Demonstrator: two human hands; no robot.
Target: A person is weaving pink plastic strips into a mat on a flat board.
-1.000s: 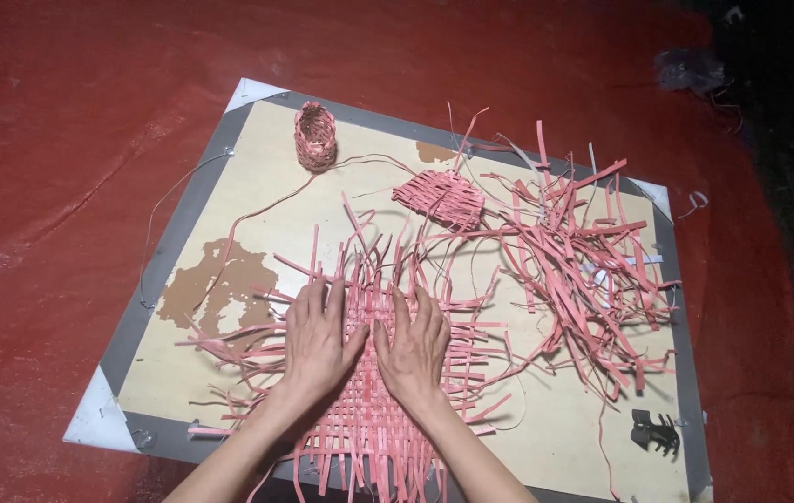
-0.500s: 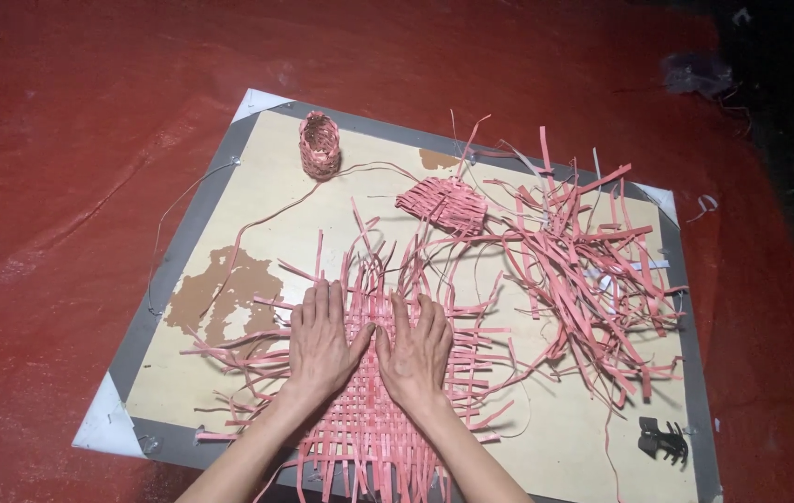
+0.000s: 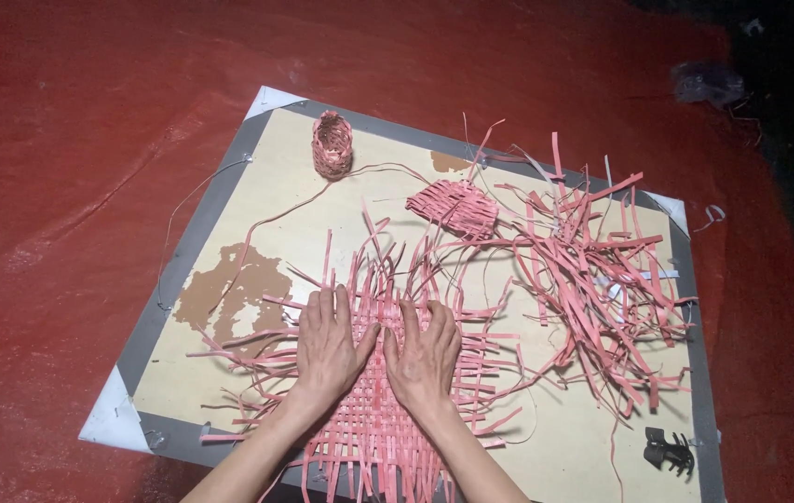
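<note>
A flat mat woven of pink strips [image 3: 373, 424] lies on a tan board [image 3: 546, 456], with loose strip ends sticking out on all sides. My left hand [image 3: 327, 349] and my right hand [image 3: 423, 359] rest palm down on the mat, side by side, fingers spread and pointing away from me. Neither hand grips anything. A heap of loose pink strips [image 3: 592, 279] lies to the right of the mat.
A small woven pink cylinder [image 3: 332, 144] stands at the board's far left, with a thin cord trailing from it. A small woven pink patch [image 3: 457, 207] lies behind the mat. A black clip [image 3: 669, 452] sits at the board's near right. Red sheeting [image 3: 71, 186] surrounds the board.
My hands stay flat on the mat, shifting only slightly. The view has tilted a little, so the board sits lower in the picture.
</note>
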